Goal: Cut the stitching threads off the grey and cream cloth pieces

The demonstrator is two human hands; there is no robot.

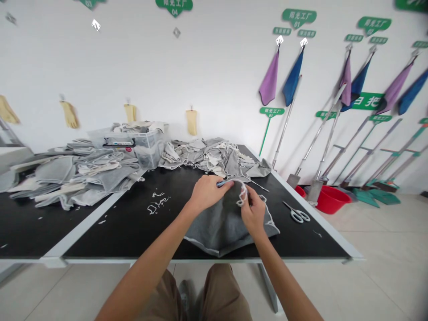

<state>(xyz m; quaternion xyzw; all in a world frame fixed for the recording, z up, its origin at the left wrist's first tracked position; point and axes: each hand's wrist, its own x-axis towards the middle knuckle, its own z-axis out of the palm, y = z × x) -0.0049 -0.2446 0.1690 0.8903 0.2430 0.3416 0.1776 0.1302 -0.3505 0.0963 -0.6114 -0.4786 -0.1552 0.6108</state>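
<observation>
A grey cloth (219, 227) with white edging lies at the table's front edge, its top part lifted between my two hands. My left hand (207, 192) is closed on the cloth's upper edge. A small blue piece (220, 183) shows at its fingertips, too small to name. On the other side, my right hand (253, 211) pinches the cloth's edge by a curl of loose white thread (241, 196). Scissors (297, 214) with pale handles lie to the right of the cloth, apart from both hands.
Behind the cloth is a heap of grey and white cloths (214, 156). Further left, another pile (83, 171) lies before a clear plastic bin (123, 138). Thread scraps (157, 205) dot the black table (127, 232). Right of it stand a red basin (331, 199) and several long-handled tools.
</observation>
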